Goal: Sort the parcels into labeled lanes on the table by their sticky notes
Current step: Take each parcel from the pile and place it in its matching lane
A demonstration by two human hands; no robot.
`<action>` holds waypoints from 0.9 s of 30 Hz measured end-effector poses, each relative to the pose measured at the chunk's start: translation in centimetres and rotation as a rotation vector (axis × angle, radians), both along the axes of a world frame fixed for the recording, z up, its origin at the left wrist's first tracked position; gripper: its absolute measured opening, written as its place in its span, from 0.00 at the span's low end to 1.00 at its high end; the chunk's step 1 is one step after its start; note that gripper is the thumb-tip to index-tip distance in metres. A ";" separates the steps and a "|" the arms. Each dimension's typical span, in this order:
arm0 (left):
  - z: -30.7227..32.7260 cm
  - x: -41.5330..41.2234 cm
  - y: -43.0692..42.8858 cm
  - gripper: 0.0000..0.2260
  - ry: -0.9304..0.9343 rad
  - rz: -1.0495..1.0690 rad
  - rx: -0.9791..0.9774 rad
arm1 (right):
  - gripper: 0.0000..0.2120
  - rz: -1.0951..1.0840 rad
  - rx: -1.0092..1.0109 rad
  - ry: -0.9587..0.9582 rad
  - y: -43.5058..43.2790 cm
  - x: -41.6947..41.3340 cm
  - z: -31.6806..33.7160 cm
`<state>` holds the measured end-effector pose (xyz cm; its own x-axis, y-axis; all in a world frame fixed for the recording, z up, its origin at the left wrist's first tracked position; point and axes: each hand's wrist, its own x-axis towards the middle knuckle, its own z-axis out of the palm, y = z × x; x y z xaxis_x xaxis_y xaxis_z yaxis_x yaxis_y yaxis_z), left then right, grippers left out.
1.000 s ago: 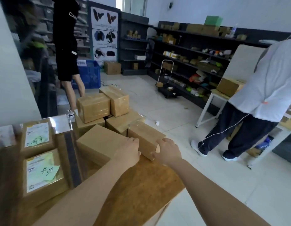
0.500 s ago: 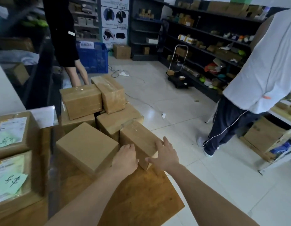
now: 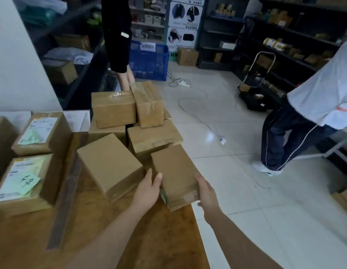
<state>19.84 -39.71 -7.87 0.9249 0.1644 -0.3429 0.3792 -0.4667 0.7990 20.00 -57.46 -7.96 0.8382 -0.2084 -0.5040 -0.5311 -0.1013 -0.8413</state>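
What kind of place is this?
Probably a small warehouse or parcel stockroom: dark shelving stocked with goods along the walls, taped cardboard parcels piled up, plus a blue crate and a hand trolley on the tiled floor.

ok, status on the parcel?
Left grip, right grip both holding plain parcel by its sides. No sticky note visible on top. Neighbour parcel close on left.

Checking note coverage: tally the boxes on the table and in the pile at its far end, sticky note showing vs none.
Boxes with green sticky note showing: 2
Boxes with no note showing: 6, including the held box between left hand and right hand
Total: 8
Brown shape at left edge too cut off to count.
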 end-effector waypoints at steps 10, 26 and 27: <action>-0.8 -2.7 -0.2 0.13 0.225 0.362 -0.745 | 0.26 0.035 0.379 0.225 -1.0 -2.0 -1.9; 1.1 -6.6 -1.4 0.35 0.099 0.407 -0.562 | 0.51 0.366 0.111 -0.175 2.1 -4.7 -0.2; 1.2 -6.8 -1.4 0.35 0.089 0.425 -0.547 | 0.55 0.409 0.094 -0.177 2.2 -4.9 -0.2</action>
